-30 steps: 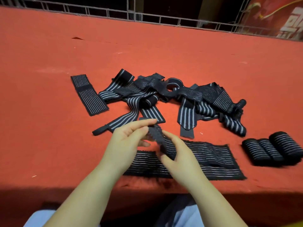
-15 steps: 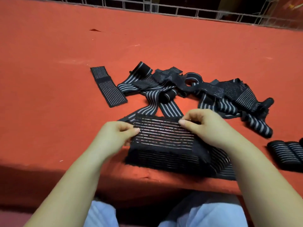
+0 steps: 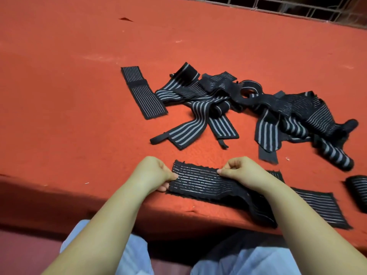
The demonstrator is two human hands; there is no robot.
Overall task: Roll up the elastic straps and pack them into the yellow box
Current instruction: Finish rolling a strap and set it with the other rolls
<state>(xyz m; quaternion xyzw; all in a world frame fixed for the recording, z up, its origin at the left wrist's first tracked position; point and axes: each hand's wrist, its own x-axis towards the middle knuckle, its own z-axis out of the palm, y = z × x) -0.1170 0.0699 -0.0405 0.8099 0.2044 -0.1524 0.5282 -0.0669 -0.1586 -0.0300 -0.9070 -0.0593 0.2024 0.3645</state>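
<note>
Left hand point(image 3: 154, 175) and right hand point(image 3: 241, 172) both pinching strap point(image 3: 198, 180) flat on worktop point(image 3: 79, 96); loose pile point(image 3: 248, 104) just beyond.

Black, thin-white-striped elastic strap point(image 3: 200, 182) on orange-red table cloth point(image 3: 79, 96)

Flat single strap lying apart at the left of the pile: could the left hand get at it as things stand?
Probably yes, once it lets go. The left hand is pinching the strap it works on, so it is busy. Bare red table lies between it and the flat strap, with nothing covering it.
</note>
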